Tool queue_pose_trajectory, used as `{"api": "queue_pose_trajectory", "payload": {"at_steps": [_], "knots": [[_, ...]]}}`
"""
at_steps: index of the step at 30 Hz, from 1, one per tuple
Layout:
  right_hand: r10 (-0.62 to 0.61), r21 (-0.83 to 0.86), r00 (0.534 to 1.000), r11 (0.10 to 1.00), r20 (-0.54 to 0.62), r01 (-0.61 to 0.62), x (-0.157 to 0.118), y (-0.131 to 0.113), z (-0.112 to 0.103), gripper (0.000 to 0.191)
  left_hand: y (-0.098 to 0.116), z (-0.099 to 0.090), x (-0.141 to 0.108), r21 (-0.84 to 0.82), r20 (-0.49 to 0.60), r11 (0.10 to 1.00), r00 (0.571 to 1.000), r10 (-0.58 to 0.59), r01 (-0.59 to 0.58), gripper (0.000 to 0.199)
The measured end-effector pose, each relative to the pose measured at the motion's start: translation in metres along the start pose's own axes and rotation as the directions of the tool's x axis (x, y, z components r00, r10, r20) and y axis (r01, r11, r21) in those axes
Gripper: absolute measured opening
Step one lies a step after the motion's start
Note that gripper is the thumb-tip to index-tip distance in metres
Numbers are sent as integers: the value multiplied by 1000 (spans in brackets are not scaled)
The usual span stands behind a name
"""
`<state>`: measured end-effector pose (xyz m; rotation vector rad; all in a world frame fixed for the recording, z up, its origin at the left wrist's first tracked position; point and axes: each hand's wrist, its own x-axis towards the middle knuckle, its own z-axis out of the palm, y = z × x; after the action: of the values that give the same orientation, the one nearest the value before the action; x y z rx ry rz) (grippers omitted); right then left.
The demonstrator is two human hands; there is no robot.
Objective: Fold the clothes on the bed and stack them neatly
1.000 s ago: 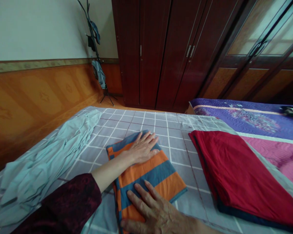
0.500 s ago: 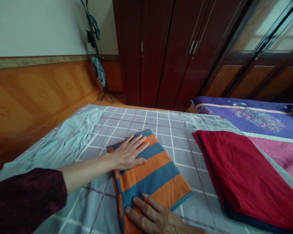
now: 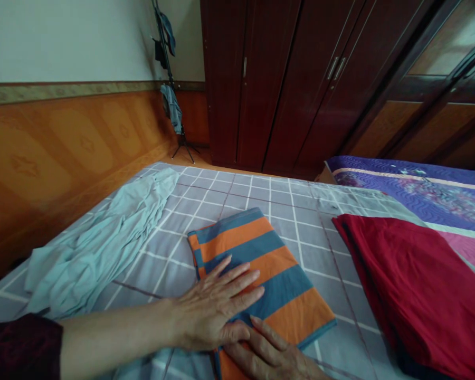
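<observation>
both hands, left hand (image 3: 211, 311) and right hand (image 3: 271, 353), lie flat with fingers spread, pinning the folded striped cloth (image 3: 257, 264) smooth against the bed (image 3: 296, 211).

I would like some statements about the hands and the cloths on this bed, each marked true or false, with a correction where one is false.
1. The left hand lies flat on the striped cloth. True.
2. The striped cloth is green and white. False: it is orange and blue.
3. The right hand rests on the near edge of the striped cloth. True.
4. The red cloth lies to the left of the striped cloth. False: it lies to the right; the pale blue cloth is on the left.
5. The bed sheet is plain white. False: it is grey with a white grid.
</observation>
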<state>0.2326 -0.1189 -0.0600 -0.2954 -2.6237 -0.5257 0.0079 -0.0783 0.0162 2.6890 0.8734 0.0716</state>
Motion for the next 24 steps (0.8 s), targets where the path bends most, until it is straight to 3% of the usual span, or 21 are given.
{"api": "queue_pose_trajectory", "payload": {"at_steps": [2, 5, 9, 13, 17, 19, 22, 24], "knots": [[7, 48, 1000, 999, 25, -8, -3, -2, 4, 36, -5, 2, -2, -4, 5, 999, 999, -40, 40, 71], [20, 149, 998, 988, 51, -28, -6, -4, 7, 43, -31, 1, -4, 42, -59, 982, 982, -180, 183, 78], [68, 174, 998, 982, 19, -70, -3, -5, 4, 52, -53, -2, -6, 112, -150, 903, 905, -397, 415, 73], [54, 227, 998, 972, 34, -61, 0, -3, -3, 53, -50, -2, -6, 149, -112, 926, 936, -333, 347, 71], [-22, 287, 997, 958, 79, -1, 5, 5, -18, 51, -38, -3, -7, 139, -126, 915, 923, -363, 379, 77], [-11, 334, 996, 943, 92, -20, 9, 12, -30, 44, -28, -3, -9, 121, -105, 946, 952, -288, 299, 83], [90, 397, 988, 908, 125, -132, 14, 24, -50, 44, -15, -1, -11, 52, -3, 986, 987, -161, 161, 86], [202, 382, 960, 886, 193, -264, 16, 31, -57, 56, -11, 0, -11, 10, 45, 988, 987, -152, 152, 86]]}}
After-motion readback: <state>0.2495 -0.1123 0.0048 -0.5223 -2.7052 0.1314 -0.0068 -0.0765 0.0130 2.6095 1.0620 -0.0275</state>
